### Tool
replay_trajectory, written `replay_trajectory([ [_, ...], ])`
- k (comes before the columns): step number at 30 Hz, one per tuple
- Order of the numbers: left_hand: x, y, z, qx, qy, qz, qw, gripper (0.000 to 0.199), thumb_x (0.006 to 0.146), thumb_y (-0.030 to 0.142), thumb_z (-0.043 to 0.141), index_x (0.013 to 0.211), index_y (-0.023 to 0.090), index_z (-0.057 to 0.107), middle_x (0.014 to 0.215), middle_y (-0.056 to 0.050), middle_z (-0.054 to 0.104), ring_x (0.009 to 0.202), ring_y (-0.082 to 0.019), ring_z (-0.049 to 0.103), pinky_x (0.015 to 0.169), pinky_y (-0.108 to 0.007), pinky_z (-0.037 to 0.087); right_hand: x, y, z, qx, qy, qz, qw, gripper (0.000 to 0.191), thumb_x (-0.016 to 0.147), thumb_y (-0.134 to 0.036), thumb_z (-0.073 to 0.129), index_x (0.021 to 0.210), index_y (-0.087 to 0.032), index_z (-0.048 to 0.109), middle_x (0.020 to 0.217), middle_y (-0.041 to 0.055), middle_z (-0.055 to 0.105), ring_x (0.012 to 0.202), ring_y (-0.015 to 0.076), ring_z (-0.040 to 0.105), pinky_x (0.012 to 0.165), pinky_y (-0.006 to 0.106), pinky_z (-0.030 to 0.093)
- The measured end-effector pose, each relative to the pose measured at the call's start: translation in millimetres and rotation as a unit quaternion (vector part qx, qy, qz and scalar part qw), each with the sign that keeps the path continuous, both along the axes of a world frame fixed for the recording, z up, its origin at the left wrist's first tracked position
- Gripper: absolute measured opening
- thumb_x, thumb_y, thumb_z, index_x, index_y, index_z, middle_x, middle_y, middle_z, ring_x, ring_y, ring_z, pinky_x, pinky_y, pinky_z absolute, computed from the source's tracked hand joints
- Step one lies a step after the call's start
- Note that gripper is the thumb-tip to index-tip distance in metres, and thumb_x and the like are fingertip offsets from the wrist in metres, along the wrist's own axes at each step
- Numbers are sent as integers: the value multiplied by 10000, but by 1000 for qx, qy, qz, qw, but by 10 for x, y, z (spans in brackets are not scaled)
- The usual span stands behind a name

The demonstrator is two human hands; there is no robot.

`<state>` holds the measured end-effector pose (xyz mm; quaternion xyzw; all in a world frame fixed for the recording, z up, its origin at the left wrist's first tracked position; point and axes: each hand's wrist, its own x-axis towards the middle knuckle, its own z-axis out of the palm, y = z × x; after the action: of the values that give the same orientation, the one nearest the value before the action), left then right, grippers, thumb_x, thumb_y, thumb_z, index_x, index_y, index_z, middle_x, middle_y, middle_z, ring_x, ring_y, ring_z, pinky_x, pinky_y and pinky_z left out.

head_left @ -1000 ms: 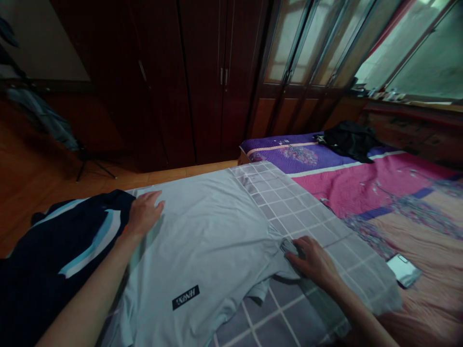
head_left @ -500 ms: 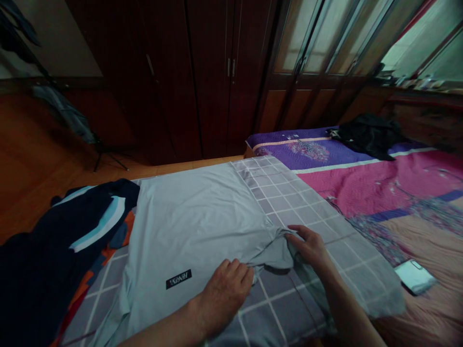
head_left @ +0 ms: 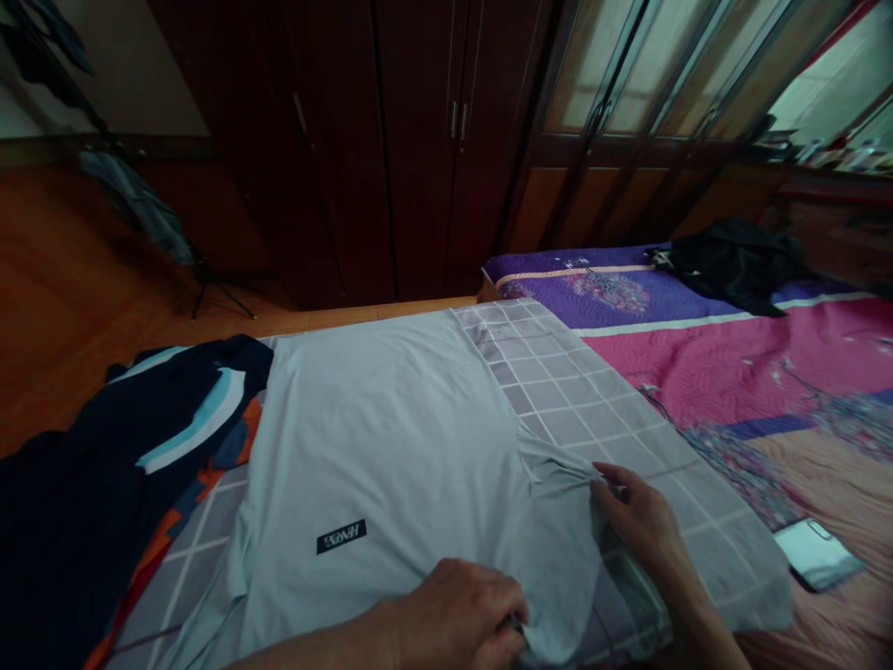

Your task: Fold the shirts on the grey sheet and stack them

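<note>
A light grey T-shirt [head_left: 391, 437] with a small black label print lies spread on a grey checked cloth [head_left: 586, 391]. My left hand [head_left: 467, 614] is closed on the shirt near its shoulder edge, at the bottom of the view. At the right, my right hand [head_left: 638, 512] pinches the end of the sleeve between thumb and fingers. The sleeve is stretched out between the two hands, with creases running towards the right fingertips. Part of the shirt's near edge is cut off by the frame.
Dark navy clothing [head_left: 139, 419] with light blue and white stripes lies to the left, over orange fabric. A bed with a purple and pink cover [head_left: 698, 363] is at the right, bearing black clothing [head_left: 732, 265] and a phone [head_left: 818, 554]. Dark wardrobes [head_left: 419, 158] stand behind.
My left hand has moved down and to the right. My right hand has moved right and slightly down with the sleeve end, and the bunched sleeve is now spread flatter.
</note>
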<state>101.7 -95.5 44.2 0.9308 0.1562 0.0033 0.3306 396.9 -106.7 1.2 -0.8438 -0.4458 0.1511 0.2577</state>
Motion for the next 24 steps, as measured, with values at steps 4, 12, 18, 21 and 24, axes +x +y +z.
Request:
replay_trajectory([
  [4,34,-56,-299,21,-45,-76,996,254,892,365,560,1083,200,537,983,-39,684,908,-178,635,748,-221,455,95,-50,-33,-67,-44,19,997,430,669,-602,565,844,-229,686,704,69,684,684,277,651,583,338,456],
  [12,-39,-32,-152,-37,-99,-100,989,378,936,359,485,1238,132,508,1078,-103,674,1013,-199,613,899,-259,433,111,-39,131,44,331,-92,938,284,663,-466,685,758,-212,600,547,-11,592,459,172,557,410,270,425],
  [18,-22,-33,-73,-39,-74,-96,992,386,885,338,573,1216,143,540,1096,-99,666,1029,-220,615,863,-275,468,35,-63,218,-1,416,-88,905,325,653,-411,712,913,-231,634,709,22,666,568,191,621,460,292,506],
  [21,18,-54,-115,-13,-72,-100,992,358,865,337,598,1159,135,573,1070,-90,674,1003,-215,616,883,-281,456,-65,-96,281,-93,404,3,910,339,665,-496,710,814,-200,637,671,32,663,539,180,613,448,268,482],
  [24,35,-69,-141,13,-78,-108,991,352,855,338,615,1132,123,589,1060,-83,675,982,-203,612,885,-269,440,-98,-89,325,-119,385,69,913,331,655,-487,725,698,-179,613,570,11,623,473,149,570,433,236,433],
])
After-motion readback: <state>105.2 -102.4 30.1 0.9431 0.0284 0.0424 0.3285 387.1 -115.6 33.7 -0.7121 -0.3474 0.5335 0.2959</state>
